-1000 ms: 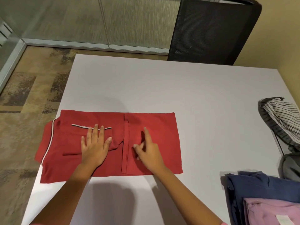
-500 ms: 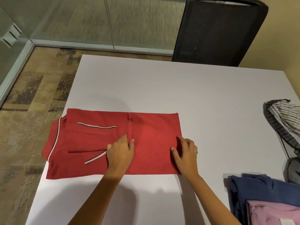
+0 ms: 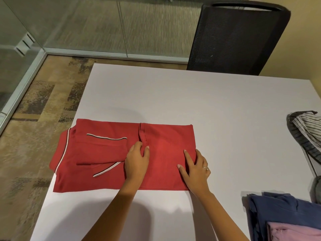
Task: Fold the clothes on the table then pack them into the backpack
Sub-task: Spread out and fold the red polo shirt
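The far half of the counter [image 3: 199,94] lies bare, so a hand could sweep across it from the left edge to the right. The red shirt [image 3: 107,153] covers the near left, its collar hanging over the edge. On the right edge a striped cloth [image 3: 305,129] crowds in, and a navy garment [image 3: 278,211] with a pink one [image 3: 295,232] on top blocks the near right corner. A black chair [image 3: 238,39] stands against the far side.

Both hands [image 3: 166,164] on red shirt [image 3: 107,153]
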